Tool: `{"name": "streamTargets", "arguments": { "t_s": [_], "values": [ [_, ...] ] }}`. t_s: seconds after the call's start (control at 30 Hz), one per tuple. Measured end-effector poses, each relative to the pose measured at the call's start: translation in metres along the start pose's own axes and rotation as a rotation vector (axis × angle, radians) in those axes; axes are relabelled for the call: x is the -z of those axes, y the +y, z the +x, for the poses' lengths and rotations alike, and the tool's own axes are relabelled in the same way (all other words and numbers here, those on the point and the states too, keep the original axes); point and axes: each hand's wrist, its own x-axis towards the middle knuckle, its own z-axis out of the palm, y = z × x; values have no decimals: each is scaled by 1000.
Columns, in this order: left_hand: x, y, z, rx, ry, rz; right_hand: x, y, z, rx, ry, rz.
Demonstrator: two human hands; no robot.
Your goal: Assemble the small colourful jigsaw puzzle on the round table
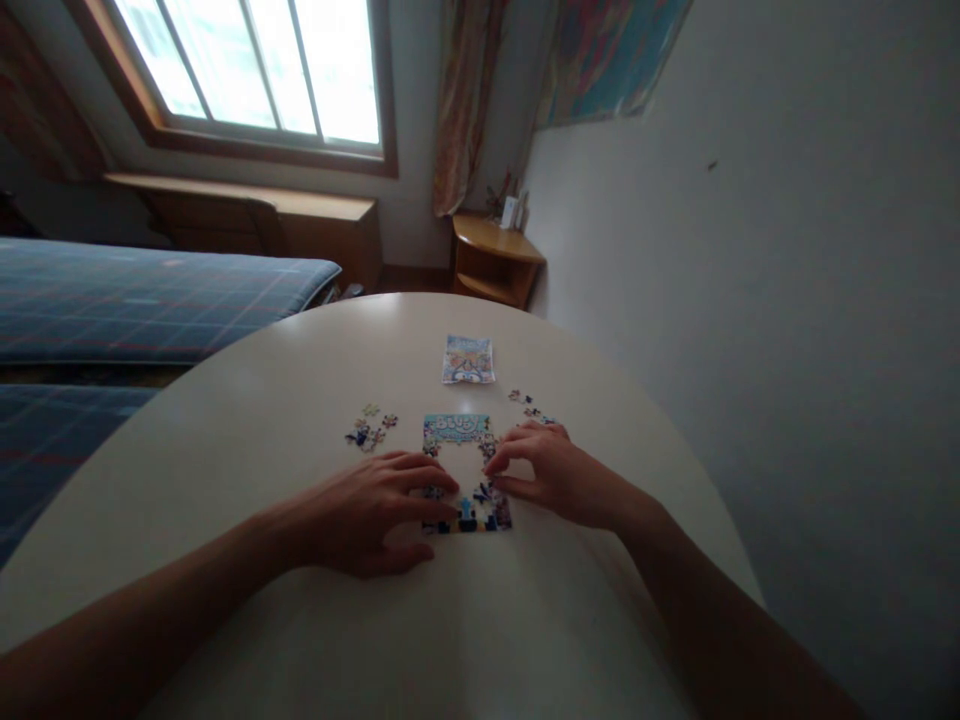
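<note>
On the table in front of me lies a partly joined jigsaw puzzle (461,428), its border assembled around a bare middle. My left hand (375,510) rests flat over the puzzle's left side, fingers stretched out. At the right edge, my right hand (551,470) has its thumb and index finger bent close together at the border; whether a piece is between them is too small to tell. Loose puzzle pieces (371,432) lie left of the puzzle. More loose pieces (517,397) lie beyond my right hand, which partly hides them.
A small printed picture packet (468,360) lies behind the puzzle on the round white table (300,390). A plaid mattress (150,300) stands to the left, a wall (750,300) to the right. A corner shelf (495,245) is at the back.
</note>
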Motion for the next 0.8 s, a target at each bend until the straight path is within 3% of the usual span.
{"name": "streamTargets", "arguments": {
  "t_s": [0.6, 0.8],
  "values": [
    [2, 1, 0, 13, -26, 15, -3, -15, 4, -97, -62, -90],
    [1, 1, 1, 11, -36, 13, -3, -9, 1, -38, -40, -96]
  ]
}}
